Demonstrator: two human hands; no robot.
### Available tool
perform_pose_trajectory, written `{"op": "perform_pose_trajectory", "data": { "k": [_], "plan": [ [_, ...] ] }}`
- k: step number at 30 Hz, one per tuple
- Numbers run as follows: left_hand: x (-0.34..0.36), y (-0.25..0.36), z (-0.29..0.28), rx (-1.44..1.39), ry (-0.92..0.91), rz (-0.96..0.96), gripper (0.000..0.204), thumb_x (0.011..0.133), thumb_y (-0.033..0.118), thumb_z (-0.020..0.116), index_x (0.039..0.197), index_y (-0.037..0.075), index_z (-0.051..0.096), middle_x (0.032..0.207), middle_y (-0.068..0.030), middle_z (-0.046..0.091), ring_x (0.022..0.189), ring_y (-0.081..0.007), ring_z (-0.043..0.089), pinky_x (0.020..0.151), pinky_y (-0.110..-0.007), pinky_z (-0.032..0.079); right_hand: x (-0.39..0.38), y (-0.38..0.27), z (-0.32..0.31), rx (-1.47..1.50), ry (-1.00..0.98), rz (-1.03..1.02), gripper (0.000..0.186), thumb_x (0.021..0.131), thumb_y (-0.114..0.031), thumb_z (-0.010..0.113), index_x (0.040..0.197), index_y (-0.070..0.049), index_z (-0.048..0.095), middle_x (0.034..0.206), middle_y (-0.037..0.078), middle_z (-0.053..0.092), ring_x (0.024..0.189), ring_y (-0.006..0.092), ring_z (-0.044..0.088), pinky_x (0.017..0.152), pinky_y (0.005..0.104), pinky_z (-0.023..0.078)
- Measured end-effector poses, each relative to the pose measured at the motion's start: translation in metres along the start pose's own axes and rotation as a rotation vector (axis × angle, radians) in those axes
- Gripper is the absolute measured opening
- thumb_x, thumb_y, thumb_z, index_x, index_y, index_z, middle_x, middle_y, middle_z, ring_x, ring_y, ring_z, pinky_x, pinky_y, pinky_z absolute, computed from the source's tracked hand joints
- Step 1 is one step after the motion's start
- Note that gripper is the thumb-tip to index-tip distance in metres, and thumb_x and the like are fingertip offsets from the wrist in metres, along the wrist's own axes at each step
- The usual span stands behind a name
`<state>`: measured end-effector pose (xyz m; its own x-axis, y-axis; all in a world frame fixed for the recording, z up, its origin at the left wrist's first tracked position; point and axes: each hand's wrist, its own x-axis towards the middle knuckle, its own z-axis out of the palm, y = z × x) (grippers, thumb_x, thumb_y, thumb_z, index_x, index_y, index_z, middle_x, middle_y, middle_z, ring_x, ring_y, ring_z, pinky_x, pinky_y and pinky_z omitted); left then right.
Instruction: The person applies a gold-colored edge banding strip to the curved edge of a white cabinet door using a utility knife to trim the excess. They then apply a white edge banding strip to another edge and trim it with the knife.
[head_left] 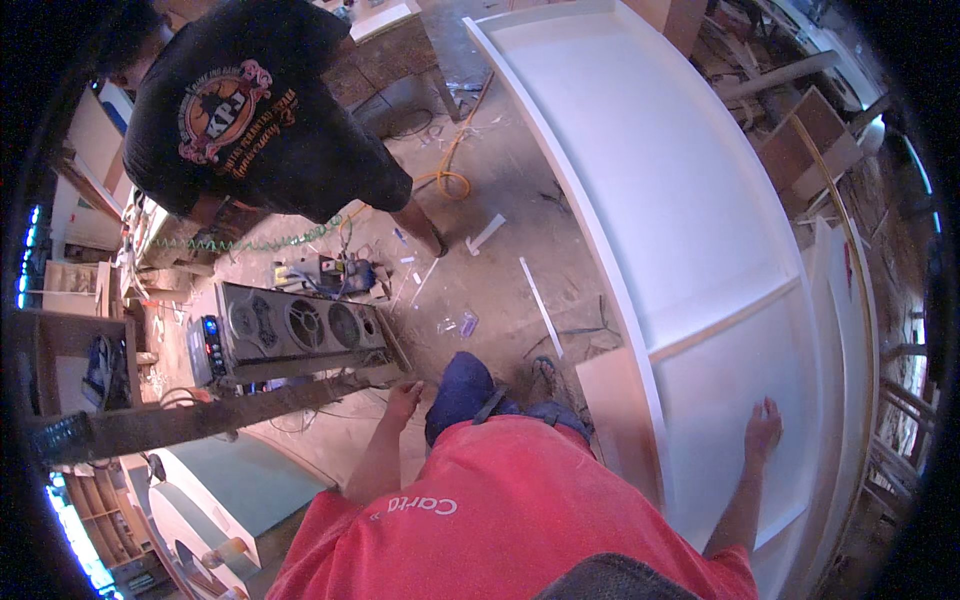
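Note:
My right hand (764, 431) is over the lower section of a long white shallow panel unit (694, 157) at my right, fingers slightly bent and apparently touching its surface, holding nothing I can see. A cross rail (723, 318) divides the unit above that hand. My left hand (404, 400) hangs beside my blue-clad leg, fingers curled; whether anything small is in them is unclear. A brown board (618, 414) lies along the unit's near left side.
Another person (265, 120) in a dark shirt stands at upper left. A speaker cabinet (290, 325), a wooden beam (200, 420) and a compressor-like machine (322, 275) are at left. Yellow hose (450, 183) and scattered offcuts (540, 305) lie on the floor. More boards (812, 150) stand at right.

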<state>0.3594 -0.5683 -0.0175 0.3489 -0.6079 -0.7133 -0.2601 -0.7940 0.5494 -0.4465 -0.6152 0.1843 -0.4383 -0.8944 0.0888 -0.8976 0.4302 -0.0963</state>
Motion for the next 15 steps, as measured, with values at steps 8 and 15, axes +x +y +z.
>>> {"op": "perform_pose_trajectory", "data": {
  "k": [8,15],
  "plan": [
    [0.102,0.071,-0.063,0.159,0.029,0.136,0.041,0.094,0.037,0.075,0.109,-0.001,0.076,0.081,-0.0069,0.071,0.070,-0.0149,0.063,0.064,-0.033,0.050,0.084,-0.336,0.041,0.219,0.198,-0.372,0.022,0.092,-0.019,0.072,0.112,-0.010,0.074,0.108,0.010,0.073,0.109,0.0325,0.065,0.102,0.0466,0.046],
    [0.230,0.051,-0.134,0.304,-0.187,-0.084,0.042,0.090,0.044,0.074,0.095,0.002,0.080,0.087,-0.0132,0.078,0.078,-0.0225,0.074,0.075,-0.039,0.058,0.130,-0.488,0.057,0.473,0.171,-0.122,0.018,0.087,-0.006,0.072,0.104,-0.004,0.075,0.094,0.013,0.074,0.092,0.0336,0.069,0.085,0.0463,0.054]
  ]
}}
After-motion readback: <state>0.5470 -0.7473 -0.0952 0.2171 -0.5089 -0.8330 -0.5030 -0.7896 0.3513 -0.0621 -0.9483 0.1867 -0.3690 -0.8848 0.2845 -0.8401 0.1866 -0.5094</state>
